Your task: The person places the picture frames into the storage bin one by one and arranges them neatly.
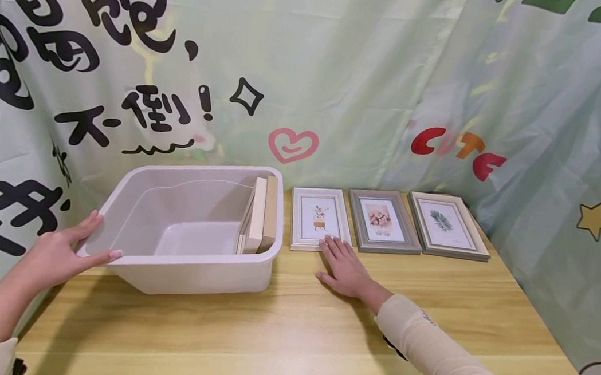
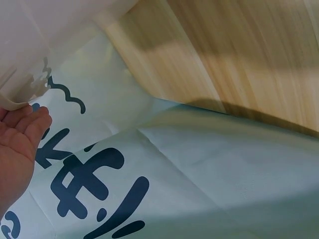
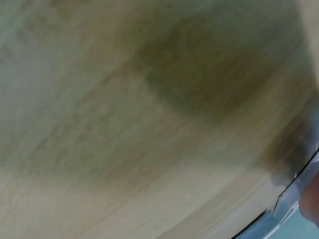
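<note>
Pale printed cloth [image 1: 355,63] hangs behind a wood-grain table [image 1: 238,346], on which a light plastic bin [image 1: 197,277] stands towards the left. Inside the bin, thin flat pieces [image 1: 256,219], apparently picture frames seen edge-on, stand close together against its right wall. Beside the bin, three frames lie face up in a row: a grey frame [image 1: 383,219] in the middle, a leaf-print frame [image 1: 447,224] on the right, and a plant-pot frame [image 1: 319,216] on the left, nearest the bin. The work in hand seems to be taking hold of that plant-pot frame while the bin is kept steady; lifting it would call for the fingers to get under its near edge and close, since it lies flat. The person's left hand [image 1: 67,250] grips the bin's left end, thumb over the front of the rim, other fingers bent about the lip. The right hand [image 1: 346,269] reaches in from the near right, palm down, fingers nearly straight and tips resting on the frame's near border, thumb spread to the side above the table; it has hold of nothing. The right-wrist view is too blurred to show the contact better.
</note>
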The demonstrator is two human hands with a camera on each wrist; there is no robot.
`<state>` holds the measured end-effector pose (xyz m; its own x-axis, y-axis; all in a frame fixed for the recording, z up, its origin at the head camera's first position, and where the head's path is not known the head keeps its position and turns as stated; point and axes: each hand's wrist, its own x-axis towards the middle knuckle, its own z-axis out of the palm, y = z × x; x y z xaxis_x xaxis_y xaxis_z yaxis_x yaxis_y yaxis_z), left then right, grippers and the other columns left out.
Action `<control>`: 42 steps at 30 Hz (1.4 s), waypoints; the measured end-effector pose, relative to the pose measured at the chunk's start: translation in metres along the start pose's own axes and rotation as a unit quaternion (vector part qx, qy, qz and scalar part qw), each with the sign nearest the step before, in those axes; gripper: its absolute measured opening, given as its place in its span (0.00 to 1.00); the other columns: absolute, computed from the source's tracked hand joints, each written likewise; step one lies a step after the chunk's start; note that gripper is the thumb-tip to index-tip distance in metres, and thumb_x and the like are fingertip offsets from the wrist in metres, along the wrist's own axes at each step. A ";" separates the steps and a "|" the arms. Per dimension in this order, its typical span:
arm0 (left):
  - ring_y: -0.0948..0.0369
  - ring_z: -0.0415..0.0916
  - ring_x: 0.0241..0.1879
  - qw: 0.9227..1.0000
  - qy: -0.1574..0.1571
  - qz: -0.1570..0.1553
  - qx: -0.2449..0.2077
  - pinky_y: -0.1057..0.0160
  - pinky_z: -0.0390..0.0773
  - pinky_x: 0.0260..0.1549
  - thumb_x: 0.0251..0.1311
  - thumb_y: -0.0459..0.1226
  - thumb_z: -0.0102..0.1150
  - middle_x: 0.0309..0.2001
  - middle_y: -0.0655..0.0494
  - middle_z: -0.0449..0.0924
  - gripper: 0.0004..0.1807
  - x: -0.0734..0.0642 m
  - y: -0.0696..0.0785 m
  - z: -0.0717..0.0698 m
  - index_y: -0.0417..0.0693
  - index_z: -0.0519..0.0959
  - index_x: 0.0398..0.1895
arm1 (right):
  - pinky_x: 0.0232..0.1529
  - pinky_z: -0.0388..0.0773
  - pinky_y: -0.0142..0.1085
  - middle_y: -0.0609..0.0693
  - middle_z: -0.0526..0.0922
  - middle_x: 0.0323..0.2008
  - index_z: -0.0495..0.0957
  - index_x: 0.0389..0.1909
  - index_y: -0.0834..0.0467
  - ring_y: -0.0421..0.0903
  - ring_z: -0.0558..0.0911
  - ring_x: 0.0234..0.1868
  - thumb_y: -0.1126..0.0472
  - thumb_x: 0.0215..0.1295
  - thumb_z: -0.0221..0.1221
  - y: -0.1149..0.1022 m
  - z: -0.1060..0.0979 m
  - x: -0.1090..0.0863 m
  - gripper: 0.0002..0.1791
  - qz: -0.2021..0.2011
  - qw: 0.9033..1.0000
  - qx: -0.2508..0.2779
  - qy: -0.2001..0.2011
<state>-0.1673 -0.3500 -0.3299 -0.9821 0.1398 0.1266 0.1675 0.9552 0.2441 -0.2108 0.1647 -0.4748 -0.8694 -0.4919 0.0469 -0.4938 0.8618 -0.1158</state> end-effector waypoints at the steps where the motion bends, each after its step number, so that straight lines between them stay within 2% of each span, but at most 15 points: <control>1: 0.25 0.61 0.52 1.000 -0.002 -0.001 -0.001 0.34 0.69 0.40 0.47 0.55 0.64 0.64 0.32 0.57 0.50 0.000 0.000 0.000 0.34 0.57 0.66 | 0.71 0.48 0.52 0.61 0.50 0.72 0.47 0.72 0.62 0.58 0.52 0.72 0.41 0.66 0.46 0.000 0.000 0.000 0.42 0.001 1.000 -0.001 -0.002; 8: 0.25 0.61 0.52 1.000 -0.003 0.003 0.003 0.34 0.69 0.41 0.47 0.56 0.64 0.65 0.33 0.56 0.50 0.002 -0.001 -0.001 0.34 0.56 0.67 | 0.71 0.47 0.51 0.60 0.51 0.72 0.47 0.72 0.62 0.58 0.52 0.72 0.42 0.67 0.45 -0.001 0.001 -0.001 0.41 0.007 1.000 0.000 -0.009; 14: 0.25 0.60 0.53 1.000 -0.006 -0.005 -0.002 0.33 0.68 0.42 0.48 0.56 0.64 0.65 0.33 0.55 0.50 0.000 -0.002 0.000 0.35 0.56 0.67 | 0.71 0.49 0.52 0.61 0.54 0.71 0.51 0.70 0.62 0.59 0.54 0.72 0.43 0.66 0.47 -0.006 0.000 -0.005 0.39 0.003 1.000 0.027 0.003; 19: 0.25 0.61 0.53 1.000 -0.001 0.001 -0.010 0.34 0.68 0.42 0.48 0.55 0.64 0.66 0.34 0.55 0.49 0.000 -0.003 0.001 0.35 0.57 0.67 | 0.70 0.50 0.52 0.60 0.56 0.70 0.54 0.69 0.61 0.59 0.55 0.71 0.44 0.65 0.48 -0.005 0.002 -0.008 0.38 -0.002 0.999 0.040 0.016; 27: 0.25 0.62 0.53 1.000 0.006 0.003 -0.013 0.34 0.69 0.40 0.47 0.55 0.64 0.65 0.33 0.56 0.50 -0.002 -0.003 0.001 0.35 0.57 0.67 | 0.70 0.53 0.51 0.60 0.59 0.69 0.58 0.68 0.63 0.58 0.57 0.70 0.45 0.64 0.51 -0.002 0.003 -0.015 0.37 -0.037 0.998 0.034 0.036; 35: 0.26 0.60 0.54 1.000 0.003 -0.001 -0.014 0.34 0.68 0.43 0.47 0.55 0.65 0.67 0.35 0.54 0.49 -0.001 -0.001 0.001 0.35 0.58 0.66 | 0.69 0.54 0.50 0.59 0.62 0.68 0.60 0.67 0.62 0.57 0.60 0.70 0.48 0.63 0.53 -0.001 -0.001 -0.024 0.35 -0.058 0.995 0.061 0.048; 42: 0.25 0.61 0.53 1.000 -0.004 -0.001 -0.014 0.34 0.69 0.41 0.48 0.55 0.64 0.66 0.33 0.54 0.50 -0.002 -0.002 0.002 0.36 0.56 0.67 | 0.69 0.55 0.50 0.57 0.60 0.69 0.57 0.69 0.62 0.56 0.59 0.70 0.45 0.63 0.52 0.001 0.000 -0.031 0.38 -0.073 0.995 0.045 0.044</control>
<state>-0.1662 -0.3515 -0.3322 -0.9829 0.1404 0.1190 0.1681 0.9479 0.2705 -0.1843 0.1804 -0.4762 -0.7882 -0.5953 0.1563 -0.6154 0.7649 -0.1902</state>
